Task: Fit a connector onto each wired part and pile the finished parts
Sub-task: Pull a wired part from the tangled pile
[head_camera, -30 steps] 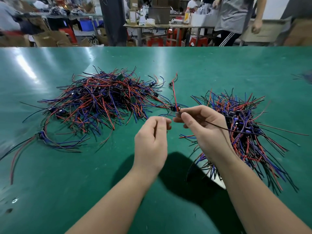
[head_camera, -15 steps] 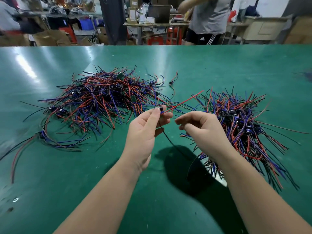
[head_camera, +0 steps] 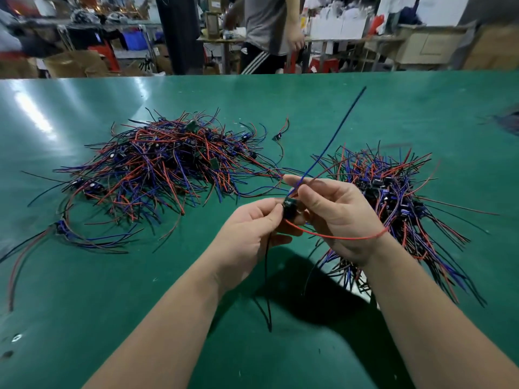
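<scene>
Half a second ago the hands were apart, with the part in the left one alone and a red lead slanting up to the right. Now they have closed together over the middle of the green table point(head_camera: 421, 113), and both are on the small black wired part point(head_camera: 291, 205). Its blue wire point(head_camera: 331, 141) now stands up and away from the fingers, while the red wire point(head_camera: 337, 237) has swung down and loops across the heel of the right hand. The person point(head_camera: 264, 32) standing beyond the table has shifted too, one arm now hanging down.

No writing can be read. A pale speck on top of the part is too small to make out, and the standing person's dark shorts show only white stripes.

The left hand point(head_camera: 250, 231) pinches the part between thumb and forefinger, its other fingers curled under, and a black wire point(head_camera: 267, 276) hangs from that grip towards the camera. The right hand point(head_camera: 342, 217) meets it from the other side: the thumb presses at the part and the forefinger reaches up along the base of the blue wire.

The part is held above the table, between the two heaps — the broad left pile point(head_camera: 168, 169) of red, blue and black leads and the denser right pile point(head_camera: 398, 197) just behind the right hand.
</scene>
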`<state>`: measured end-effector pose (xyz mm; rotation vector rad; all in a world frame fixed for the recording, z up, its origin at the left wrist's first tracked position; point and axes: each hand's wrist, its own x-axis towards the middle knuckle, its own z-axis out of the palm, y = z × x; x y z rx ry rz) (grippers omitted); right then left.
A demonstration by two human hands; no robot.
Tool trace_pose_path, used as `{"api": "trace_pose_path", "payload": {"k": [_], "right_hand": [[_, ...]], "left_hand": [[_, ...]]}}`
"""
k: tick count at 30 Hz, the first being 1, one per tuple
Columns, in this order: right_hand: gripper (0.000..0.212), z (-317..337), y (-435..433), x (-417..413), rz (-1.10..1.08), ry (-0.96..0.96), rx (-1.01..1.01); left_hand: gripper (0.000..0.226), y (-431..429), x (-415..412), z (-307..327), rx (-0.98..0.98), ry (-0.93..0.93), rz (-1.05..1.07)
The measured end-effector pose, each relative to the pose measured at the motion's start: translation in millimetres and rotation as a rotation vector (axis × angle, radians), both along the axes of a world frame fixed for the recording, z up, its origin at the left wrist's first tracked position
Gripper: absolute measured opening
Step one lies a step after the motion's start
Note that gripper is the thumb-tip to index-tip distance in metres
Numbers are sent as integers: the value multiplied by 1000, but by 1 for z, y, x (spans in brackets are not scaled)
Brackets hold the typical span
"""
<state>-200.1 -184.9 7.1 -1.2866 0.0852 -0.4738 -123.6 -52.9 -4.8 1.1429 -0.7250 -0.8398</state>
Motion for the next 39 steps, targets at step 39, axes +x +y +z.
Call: {"api": "trace_pose_path", "payload": {"k": [39], "right_hand": [[3, 20, -39, -20, -441, 231, 75]], "left_hand": [[14, 4, 2, -16, 468, -379, 115]]}}
